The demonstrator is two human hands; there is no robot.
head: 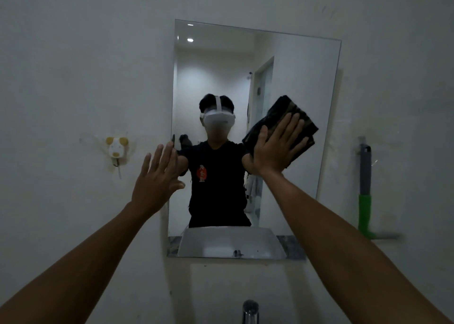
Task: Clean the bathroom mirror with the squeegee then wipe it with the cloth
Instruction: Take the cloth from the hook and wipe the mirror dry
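Two bare arms reach up from the bottom of my view toward a pale wall (73, 65), the biggest thing in sight. Fixed to it is the mirror (290, 77), a tall frameless pane, slightly tilted in my wide view, reflecting the person and a white basin. My right hand (275, 149) lies flat on the glass with the cloth (282, 112) beneath it: the dark folded cloth is pressed between palm and mirror, at the right side of the pane about mid-height. The fingers (291, 129) are straight and slightly spread across the lower part of the cloth, while its top and right edges stick out past the fingertips. My left hand (157, 176) holds nothing, fingers spread, at the mirror's left edge; whether it touches the wall I cannot tell. The squeegee (365, 191) hangs on the wall right of the mirror, grey above, green below. Left of the mirror sits a small hook (116, 149). A tap (250, 311) shows bottom centre.
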